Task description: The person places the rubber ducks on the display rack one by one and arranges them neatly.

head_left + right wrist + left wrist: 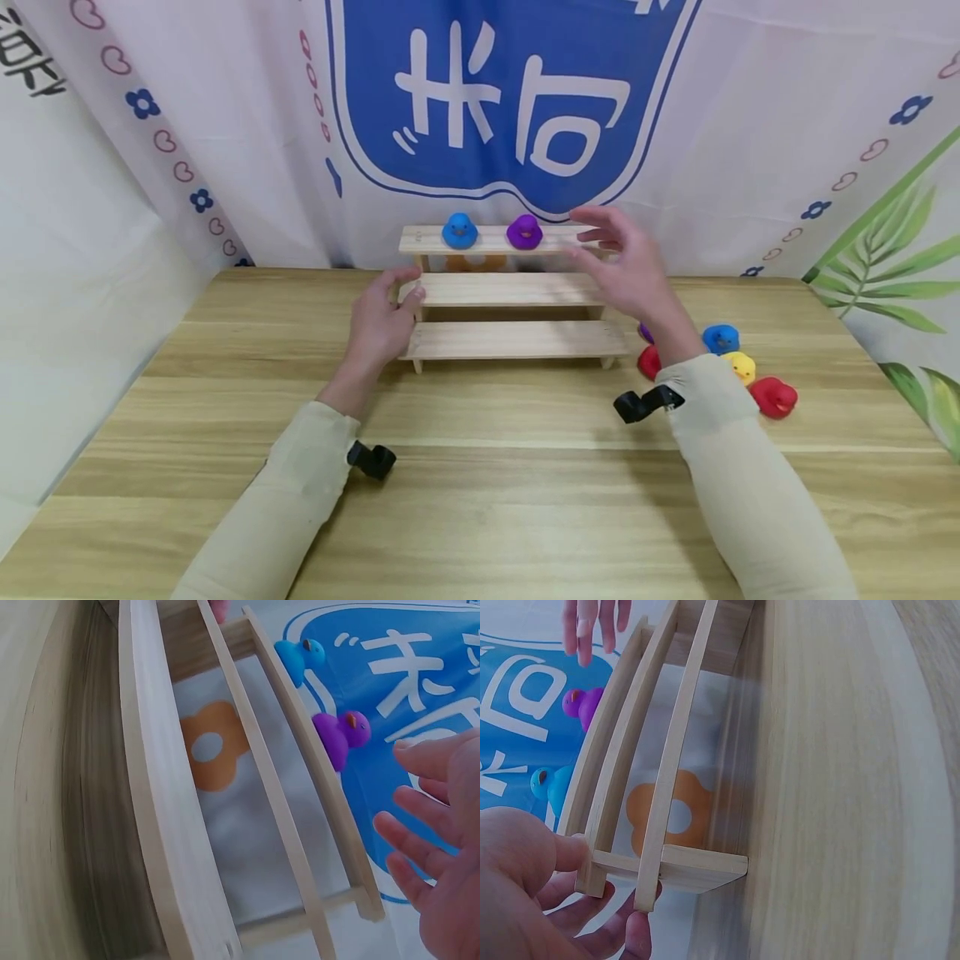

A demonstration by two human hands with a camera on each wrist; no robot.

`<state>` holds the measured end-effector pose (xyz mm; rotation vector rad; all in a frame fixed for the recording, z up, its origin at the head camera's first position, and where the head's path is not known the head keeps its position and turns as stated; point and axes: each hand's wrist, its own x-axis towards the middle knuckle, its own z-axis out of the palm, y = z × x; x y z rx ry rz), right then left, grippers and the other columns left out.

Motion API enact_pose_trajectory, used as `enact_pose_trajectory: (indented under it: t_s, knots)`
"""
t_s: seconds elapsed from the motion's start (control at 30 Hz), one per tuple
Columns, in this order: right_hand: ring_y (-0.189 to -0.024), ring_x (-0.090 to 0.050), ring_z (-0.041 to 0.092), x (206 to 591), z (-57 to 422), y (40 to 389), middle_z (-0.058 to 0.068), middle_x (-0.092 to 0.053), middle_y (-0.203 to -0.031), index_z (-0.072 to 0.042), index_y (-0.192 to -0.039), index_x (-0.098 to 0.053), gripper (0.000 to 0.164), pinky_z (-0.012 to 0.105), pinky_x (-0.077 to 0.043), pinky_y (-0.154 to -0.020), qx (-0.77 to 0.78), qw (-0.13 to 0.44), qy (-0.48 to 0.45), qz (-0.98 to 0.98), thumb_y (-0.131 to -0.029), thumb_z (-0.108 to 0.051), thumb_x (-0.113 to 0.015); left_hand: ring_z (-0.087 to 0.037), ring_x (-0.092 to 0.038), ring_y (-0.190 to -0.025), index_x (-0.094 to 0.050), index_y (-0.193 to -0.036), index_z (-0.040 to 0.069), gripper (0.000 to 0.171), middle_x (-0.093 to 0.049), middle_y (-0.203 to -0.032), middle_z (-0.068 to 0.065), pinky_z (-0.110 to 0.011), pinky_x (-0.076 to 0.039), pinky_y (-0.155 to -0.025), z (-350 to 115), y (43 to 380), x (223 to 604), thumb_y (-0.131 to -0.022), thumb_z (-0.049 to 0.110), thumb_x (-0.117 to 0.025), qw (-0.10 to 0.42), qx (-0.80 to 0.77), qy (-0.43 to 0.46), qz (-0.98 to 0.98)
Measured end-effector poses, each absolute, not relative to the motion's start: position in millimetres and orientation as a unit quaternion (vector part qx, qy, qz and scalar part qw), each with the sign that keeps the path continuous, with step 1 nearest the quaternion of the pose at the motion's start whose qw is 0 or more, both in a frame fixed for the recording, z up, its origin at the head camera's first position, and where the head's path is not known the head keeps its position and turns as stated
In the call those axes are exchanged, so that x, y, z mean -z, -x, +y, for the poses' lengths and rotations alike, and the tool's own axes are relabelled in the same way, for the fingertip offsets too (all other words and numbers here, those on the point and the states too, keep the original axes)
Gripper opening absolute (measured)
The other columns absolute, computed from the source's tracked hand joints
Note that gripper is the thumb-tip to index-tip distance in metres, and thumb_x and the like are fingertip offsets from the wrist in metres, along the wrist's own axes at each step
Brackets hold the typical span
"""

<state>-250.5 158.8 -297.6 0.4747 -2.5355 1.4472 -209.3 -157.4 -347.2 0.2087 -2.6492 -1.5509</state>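
A three-tier wooden display rack (pixel 517 340) stands at the back of the table. On its top step sit a blue rubber duck (pixel 460 232) and, to the right, a purple rubber duck (pixel 524 232). My left hand (pixel 381 321) grips the rack's left end; in the left wrist view its thumb lies on the middle step and its fingers bend around the end. Over the right end of the top step hovers my right hand (pixel 626 262), holding nothing, its fingers relaxed and spread apart beside the purple duck in the right wrist view.
Right of the rack lie loose rubber ducks: a blue one (pixel 721 338), a yellow one (pixel 741 367), a red one (pixel 773 397), and others partly hidden behind the right forearm. A printed curtain (pixel 262 125) hangs right behind the rack.
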Motion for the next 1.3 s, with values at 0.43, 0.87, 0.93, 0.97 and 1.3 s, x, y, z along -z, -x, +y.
enact_pose_trajectory:
  t_s: [0.43, 0.87, 0.93, 0.97, 1.3]
  knots:
    - [-0.126, -0.063, 0.018, 305.7, 199.8, 236.0, 0.006, -0.067, -0.142, -0.014, -0.145, -0.06, 0.049, 0.043, -0.046, -0.115, -0.493, 0.112, -0.137, -0.852, -0.102, -0.032, -0.072, -0.009, -0.043, -0.049, -0.054, -0.154, 0.022, 0.042, -0.066, -0.132, -0.013, -0.024, -0.039, -0.044, -158.0, 208.8, 347.4, -0.112, 0.029, -0.055, 0.03, 0.507, -0.071, -0.859]
    - [-0.117, -0.062, 0.001, 322.1, 238.7, 232.7, 0.007, -0.07, -0.139, -0.017, -0.145, -0.06, 0.049, 0.013, -0.047, -0.098, -0.469, 0.119, -0.095, -0.87, -0.103, -0.04, -0.07, -0.009, -0.043, -0.051, -0.056, -0.152, 0.022, 0.041, -0.064, -0.139, -0.012, -0.024, -0.04, -0.046, -157.5, 209.5, 348.6, -0.112, 0.028, -0.056, 0.038, 0.505, -0.071, -0.86]
    - [-0.115, -0.063, 0.0, 323.1, 245.0, 233.5, 0.009, -0.07, -0.139, -0.017, -0.145, -0.06, 0.049, 0.012, -0.048, -0.097, -0.463, 0.119, -0.093, -0.874, -0.103, -0.04, -0.071, -0.009, -0.044, -0.051, -0.056, -0.152, 0.022, 0.041, -0.064, -0.14, -0.012, -0.024, -0.04, -0.046, -157.9, 209.6, 348.2, -0.112, 0.028, -0.056, 0.037, 0.504, -0.069, -0.86]
    - [-0.113, -0.063, -0.001, 323.6, 248.3, 233.7, 0.009, -0.07, -0.138, -0.017, -0.144, -0.06, 0.049, 0.01, -0.048, -0.096, -0.46, 0.117, -0.092, -0.875, -0.103, -0.04, -0.071, -0.009, -0.044, -0.051, -0.056, -0.152, 0.022, 0.041, -0.063, -0.142, -0.012, -0.024, -0.04, -0.046, -158.1, 209.8, 348.3, -0.112, 0.028, -0.056, 0.037, 0.503, -0.068, -0.861]
    - [-0.108, -0.065, -0.004, 332.0, 281.0, 237.2, -0.004, -0.071, -0.134, -0.016, -0.148, -0.057, 0.05, 0.007, -0.051, -0.09, -0.451, 0.03, -0.078, -0.889, -0.104, -0.037, -0.069, -0.01, -0.044, -0.051, -0.056, -0.152, 0.022, 0.041, -0.061, -0.146, -0.011, -0.024, -0.04, -0.045, -158.9, 210.1, 348.6, -0.112, 0.029, -0.055, 0.037, 0.502, -0.068, -0.862]
